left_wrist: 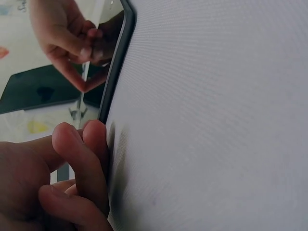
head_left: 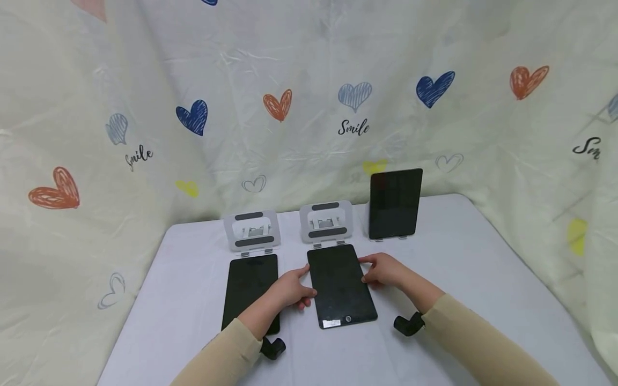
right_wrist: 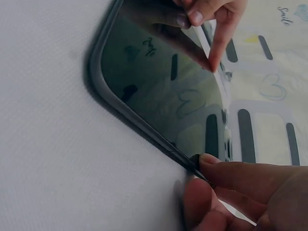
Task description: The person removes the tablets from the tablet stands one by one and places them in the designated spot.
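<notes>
A black tablet [head_left: 341, 285] lies flat on the white table [head_left: 463, 279] in front of the middle stand [head_left: 326, 220]. My left hand [head_left: 303, 292] grips its left edge and my right hand [head_left: 370, 274] pinches its right edge. In the left wrist view my left fingers [left_wrist: 84, 149] curl against the tablet's edge [left_wrist: 114, 77], with the right hand [left_wrist: 67, 38] beyond. The right wrist view has my right thumb and fingers [right_wrist: 226, 175] closed over the edge of the glossy screen [right_wrist: 159, 86], with the left hand [right_wrist: 207, 14] at the far side.
A second black tablet [head_left: 248, 287] lies flat to the left, partly under my left forearm. Behind it stands an empty grey stand [head_left: 251, 230]. A third tablet [head_left: 395, 203] leans upright on a stand at the back right. A heart-patterned cloth [head_left: 309, 107] hangs all around the table.
</notes>
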{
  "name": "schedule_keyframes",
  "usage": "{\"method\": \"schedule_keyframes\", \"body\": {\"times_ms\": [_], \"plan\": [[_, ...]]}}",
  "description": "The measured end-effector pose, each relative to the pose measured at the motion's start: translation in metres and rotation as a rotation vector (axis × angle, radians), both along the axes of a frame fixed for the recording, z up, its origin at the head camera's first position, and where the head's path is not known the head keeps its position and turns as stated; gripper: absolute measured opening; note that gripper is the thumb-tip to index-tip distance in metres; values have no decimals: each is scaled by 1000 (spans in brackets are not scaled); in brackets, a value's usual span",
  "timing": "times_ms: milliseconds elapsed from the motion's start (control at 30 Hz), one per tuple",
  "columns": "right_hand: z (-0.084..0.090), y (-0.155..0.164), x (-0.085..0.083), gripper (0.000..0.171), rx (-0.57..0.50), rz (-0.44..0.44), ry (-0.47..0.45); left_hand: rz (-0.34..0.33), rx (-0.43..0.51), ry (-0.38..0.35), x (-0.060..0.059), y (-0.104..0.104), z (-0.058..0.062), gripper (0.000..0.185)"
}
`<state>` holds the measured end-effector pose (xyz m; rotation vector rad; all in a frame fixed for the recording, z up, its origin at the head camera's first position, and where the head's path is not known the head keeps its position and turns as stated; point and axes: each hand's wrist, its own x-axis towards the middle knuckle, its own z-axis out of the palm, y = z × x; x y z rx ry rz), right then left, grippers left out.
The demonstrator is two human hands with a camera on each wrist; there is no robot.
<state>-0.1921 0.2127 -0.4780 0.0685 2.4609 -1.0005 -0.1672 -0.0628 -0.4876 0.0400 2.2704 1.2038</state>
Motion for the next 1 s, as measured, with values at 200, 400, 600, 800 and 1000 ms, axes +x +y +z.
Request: {"method": "schedule_keyframes", "body": {"times_ms": [200, 400, 600, 800, 1000], "plan": [[-1, 3, 1, 60, 10, 11, 12, 4, 9, -3, 0, -1, 2, 81], [-2, 4, 5, 60, 5, 26, 18, 2, 12, -6, -1, -1, 0, 82], [-2, 5, 9, 59, -4, 15, 33, 5, 21, 4, -1, -1, -5, 82], [0, 8, 11, 57, -23, -13, 48, 7, -21, 53, 0, -3, -4, 73], [2, 16, 14, 53, -37, -15, 104, 12, -63, 133, 0, -7, 2, 64]]}}
